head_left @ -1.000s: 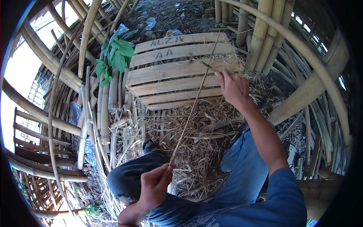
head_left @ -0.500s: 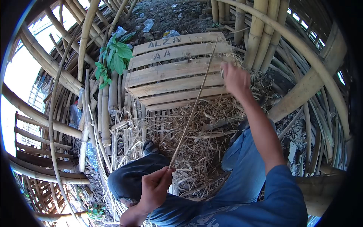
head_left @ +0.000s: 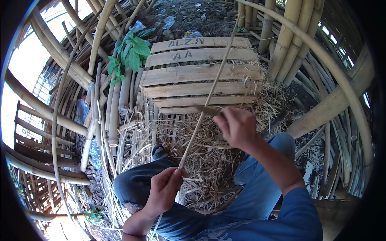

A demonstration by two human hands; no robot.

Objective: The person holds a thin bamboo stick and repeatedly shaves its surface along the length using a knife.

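Observation:
A long thin bamboo strip (head_left: 219,76) slants up and away from my left hand (head_left: 164,188), whose fingers are closed round its lower end near my knee. My right hand (head_left: 240,127) is shut on a knife, its handle hidden in the fist. The dark knife blade (head_left: 207,110) points left and lies across the strip about midway along; whether it touches the strip I cannot tell. Beyond the blade is a slatted wooden crate (head_left: 181,74) with stencilled letters.
Dry bamboo shavings (head_left: 209,156) cover the ground between my legs and beside the crate. Cut bamboo poles (head_left: 113,116) and a green leafy plant (head_left: 136,52) are on the left. Thick bamboo posts (head_left: 291,36) and a slanted beam (head_left: 333,106) stand at the right.
My right hand has come down and left from beside the crate, bringing the knife to the strip. My left hand keeps its hold with little movement. The view has shifted slightly.

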